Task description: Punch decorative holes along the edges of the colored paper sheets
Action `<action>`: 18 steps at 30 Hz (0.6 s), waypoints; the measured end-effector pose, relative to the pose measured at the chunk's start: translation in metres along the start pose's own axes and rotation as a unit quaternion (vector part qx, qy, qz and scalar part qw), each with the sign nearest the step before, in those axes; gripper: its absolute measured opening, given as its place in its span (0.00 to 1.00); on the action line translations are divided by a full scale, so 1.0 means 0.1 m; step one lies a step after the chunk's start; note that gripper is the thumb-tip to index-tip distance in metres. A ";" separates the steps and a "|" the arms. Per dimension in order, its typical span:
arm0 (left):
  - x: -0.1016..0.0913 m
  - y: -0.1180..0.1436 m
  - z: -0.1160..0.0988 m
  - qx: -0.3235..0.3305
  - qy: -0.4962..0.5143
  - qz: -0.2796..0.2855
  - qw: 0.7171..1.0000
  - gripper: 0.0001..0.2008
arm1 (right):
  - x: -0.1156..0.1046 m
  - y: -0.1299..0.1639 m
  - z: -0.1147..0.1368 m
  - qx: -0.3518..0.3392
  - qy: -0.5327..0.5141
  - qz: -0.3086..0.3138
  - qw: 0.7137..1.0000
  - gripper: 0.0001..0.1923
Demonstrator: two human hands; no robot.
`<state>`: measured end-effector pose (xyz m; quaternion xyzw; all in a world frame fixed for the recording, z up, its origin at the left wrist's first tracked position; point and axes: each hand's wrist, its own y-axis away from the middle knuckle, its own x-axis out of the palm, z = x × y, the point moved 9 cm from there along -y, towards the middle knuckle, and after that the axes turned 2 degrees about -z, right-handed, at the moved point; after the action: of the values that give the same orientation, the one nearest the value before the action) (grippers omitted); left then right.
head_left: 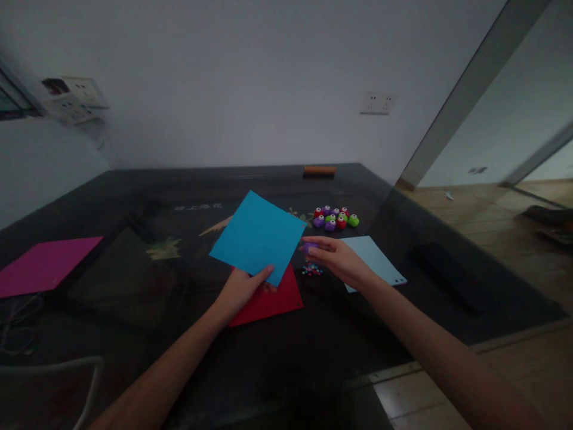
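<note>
Both hands are engaged over the dark surface (134,197): the left hand (244,288) is closed in a pinch on the near corner of a bright blue paper sheet (257,236), which is held tilted up off the surface, while the right hand (338,258) is curled around a small purple paper punch (310,246) brought just beside the sheet's right edge. For the step in hand, judged to be feeding the sheet's edge into the punch, the sheet is best kept taut and flat by the pinch so that the edge slides squarely into the slot, and the punch is best held level and pressed firmly once the paper is seated. The blue sheet is thin, square and matte, stiff enough to hold its plane from one corner. A red sheet (273,298) lies flat beneath the left hand, and a pale blue sheet (378,260) lies under the right wrist, with two small marks by its near right corner. Tiny multicoloured cut-outs (312,270) are scattered between them. Farther back, a cluster of rounded plastic punches (335,218) in red, purple and green is grouped together. A magenta sheet (45,263) lies well apart at the left edge.
</note>
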<state>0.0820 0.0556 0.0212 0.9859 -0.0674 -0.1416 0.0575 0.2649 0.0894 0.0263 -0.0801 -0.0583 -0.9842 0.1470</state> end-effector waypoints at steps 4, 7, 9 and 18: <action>0.01 0.02 0.06 -0.020 -0.031 -0.014 0.999 0.16 | -0.05 0.04 -0.10 0.023 -0.055 -0.004 0.998 0.19; 0.00 0.03 0.07 -0.022 -0.064 -0.020 0.997 0.19 | -0.06 0.08 -0.13 0.046 -0.060 -0.012 0.997 0.21; 0.04 0.06 0.05 -0.026 -0.083 -0.009 0.996 0.20 | -0.06 0.11 -0.13 0.058 -0.066 -0.024 0.996 0.23; 0.07 0.22 -0.13 -0.019 -0.198 -0.035 0.979 0.22 | -0.03 0.16 -0.09 0.054 -0.183 -0.053 0.980 0.19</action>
<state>0.0900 0.0342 0.0343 0.9390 -0.0403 -0.3368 0.0566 0.2709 0.0733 0.0185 -0.2475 -0.1414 -0.9547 0.0854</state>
